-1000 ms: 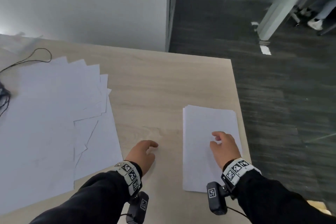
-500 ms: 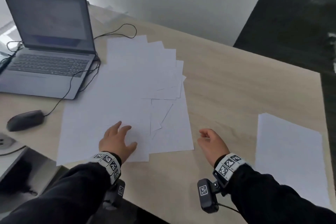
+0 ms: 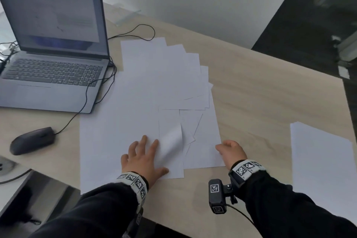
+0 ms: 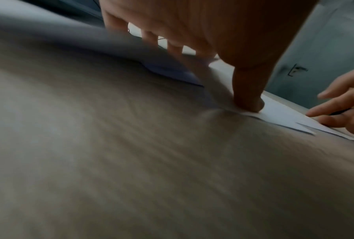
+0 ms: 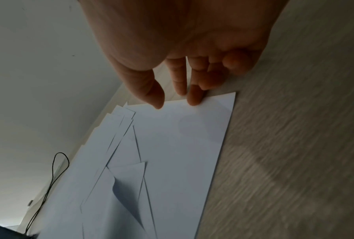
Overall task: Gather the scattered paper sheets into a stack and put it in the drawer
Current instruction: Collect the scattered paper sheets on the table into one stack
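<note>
Several white paper sheets [image 3: 146,91] lie fanned and overlapping on the light wooden desk [image 3: 260,87]. My left hand [image 3: 152,152] rests on their near part with its fingers spread. One sheet [image 3: 171,141] curls up beside the index finger, and in the left wrist view the thumb [image 4: 247,100] presses a sheet edge down. My right hand [image 3: 226,146] sits at the right edge of the spread. Its loosely bent fingertips [image 5: 194,101] touch the border of the rightmost sheet [image 5: 182,145]. A separate neat stack [image 3: 320,160] lies at the desk's right end.
An open laptop [image 3: 54,67] stands at the left, with a black mouse [image 3: 31,140] and its cable [image 3: 85,102] near the sheets. Below the desk's near left edge a dark opening [image 3: 29,199] shows. The desk's right edge drops to dark floor [image 3: 318,6].
Both hands moved left from the neat stack to the scattered sheets. The left hand settled on the sheets and one sheet has curled up. The right hand reached the spread's right edge.
</note>
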